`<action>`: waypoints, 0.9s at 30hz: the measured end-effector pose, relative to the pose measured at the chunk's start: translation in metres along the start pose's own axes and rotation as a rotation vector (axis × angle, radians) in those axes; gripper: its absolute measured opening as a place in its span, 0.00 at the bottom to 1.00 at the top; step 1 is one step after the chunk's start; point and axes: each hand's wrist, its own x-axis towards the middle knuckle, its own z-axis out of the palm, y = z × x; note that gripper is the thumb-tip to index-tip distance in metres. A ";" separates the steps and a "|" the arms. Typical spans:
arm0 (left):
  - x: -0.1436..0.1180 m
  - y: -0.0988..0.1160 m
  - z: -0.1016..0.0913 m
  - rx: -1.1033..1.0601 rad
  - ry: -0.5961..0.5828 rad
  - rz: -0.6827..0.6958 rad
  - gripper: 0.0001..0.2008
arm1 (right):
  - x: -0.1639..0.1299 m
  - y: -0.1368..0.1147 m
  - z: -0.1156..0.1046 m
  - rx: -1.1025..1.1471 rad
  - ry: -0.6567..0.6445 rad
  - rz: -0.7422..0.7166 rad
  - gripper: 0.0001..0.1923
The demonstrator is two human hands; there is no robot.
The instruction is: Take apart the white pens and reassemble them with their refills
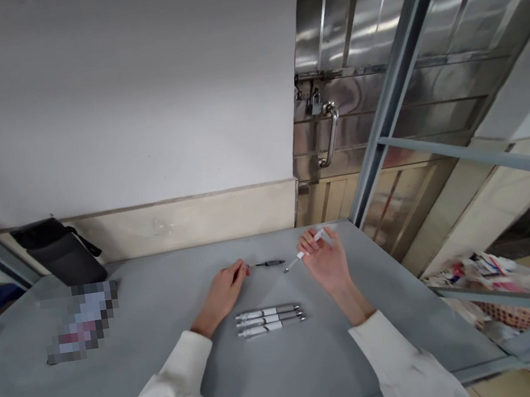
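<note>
My left hand (222, 294) rests on the grey table (172, 382), its fingertips pinching the end of a thin dark pen refill (268, 264) that lies flat, pointing right. Over the table my right hand (326, 261) holds a white pen barrel (305, 251), tilted with its tip down-left toward the refill. The tip and the refill are a little apart. Three assembled white pens (269, 320) lie side by side on the table between my forearms, nearer to me than both hands.
A black pouch (60, 252) leans against the wall at the back left, with a blurred flat item (82, 319) in front of it. A metal door with handle (330, 137) and a slanted steel frame post (382, 123) stand right. Litter lies beyond the table's right edge.
</note>
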 end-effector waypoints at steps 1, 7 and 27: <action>0.000 0.001 0.000 -0.025 0.002 0.006 0.18 | 0.000 0.000 0.001 -0.022 -0.002 0.000 0.13; 0.003 0.001 0.006 -0.276 0.011 0.036 0.14 | 0.004 0.012 -0.001 -0.216 0.015 0.035 0.07; 0.006 0.011 0.003 -0.520 -0.031 -0.030 0.16 | -0.005 0.033 -0.014 -1.142 -0.322 0.274 0.24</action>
